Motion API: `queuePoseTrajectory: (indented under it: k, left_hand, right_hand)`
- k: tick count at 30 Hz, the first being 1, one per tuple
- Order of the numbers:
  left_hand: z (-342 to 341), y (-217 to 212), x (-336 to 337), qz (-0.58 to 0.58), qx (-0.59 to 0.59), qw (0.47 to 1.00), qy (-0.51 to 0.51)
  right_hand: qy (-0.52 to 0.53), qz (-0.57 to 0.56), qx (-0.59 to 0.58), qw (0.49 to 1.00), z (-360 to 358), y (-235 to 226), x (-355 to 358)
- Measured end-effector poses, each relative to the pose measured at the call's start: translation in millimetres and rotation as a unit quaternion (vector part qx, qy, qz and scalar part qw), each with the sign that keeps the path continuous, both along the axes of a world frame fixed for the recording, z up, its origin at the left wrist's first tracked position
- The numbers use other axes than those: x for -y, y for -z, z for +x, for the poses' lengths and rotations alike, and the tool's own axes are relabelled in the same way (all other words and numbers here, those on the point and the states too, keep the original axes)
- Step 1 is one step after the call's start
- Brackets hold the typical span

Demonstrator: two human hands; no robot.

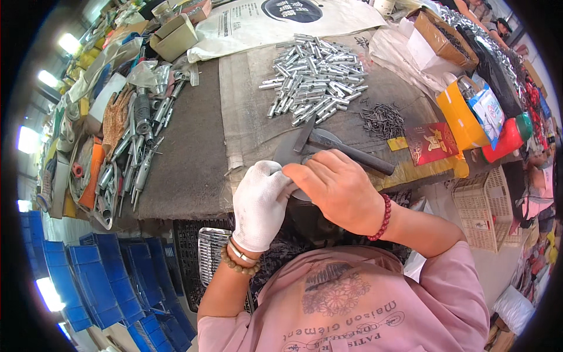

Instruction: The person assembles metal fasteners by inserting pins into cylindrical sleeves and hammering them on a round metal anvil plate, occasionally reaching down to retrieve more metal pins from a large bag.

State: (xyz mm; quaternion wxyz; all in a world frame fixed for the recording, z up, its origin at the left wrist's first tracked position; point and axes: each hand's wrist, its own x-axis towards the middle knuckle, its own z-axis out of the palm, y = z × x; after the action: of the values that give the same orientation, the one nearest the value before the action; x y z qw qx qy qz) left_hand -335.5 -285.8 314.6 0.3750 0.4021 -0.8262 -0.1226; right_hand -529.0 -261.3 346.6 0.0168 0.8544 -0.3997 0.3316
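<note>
My left hand point(260, 202), in a white knit glove, is closed at the table's front edge. My bare right hand point(343, 190), with a red bead bracelet above it, is closed and meets the left at the fingertips. What they pinch, if anything, is too small or hidden to see. Just behind them lies a hammer point(355, 155), its dark handle pointing right, on a round grey metal plate point(286, 146) partly covered by my hands. Farther back is a heap of shiny metal tubes point(319, 76). Right of the hammer is a small pile of dark pins point(382, 120).
On the left lie metal hand tools point(138, 146) and an orange-patterned glove point(117, 117). To the right are a red envelope point(433, 144), a yellow container point(463, 114) and a red bottle point(507, 138). Below stand blue bins point(97, 281) and a rack of metal parts point(212, 252).
</note>
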Motion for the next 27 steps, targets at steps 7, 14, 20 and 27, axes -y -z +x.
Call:
queuePoseTrajectory:
  k: [7,14,20,27]
  left_hand:
    - [-1,2,0,-0.005,0.011,1.000,0.000]
    - [-4,0,1,-0.005,-0.003,1.000,0.003]
    - [-2,-5,-3,0.021,-0.011,1.000,0.011]
    - [0,-4,-2,0.035,-0.017,0.999,0.015]
  right_hand:
    - [0.011,-0.018,0.024,0.999,0,16,1]
    - [0.032,0.005,0.047,0.998,-23,8,5]
    - [0.161,0.073,-0.080,0.981,-60,-1,3]
    - [0.111,0.043,0.076,0.990,-62,-10,-30]
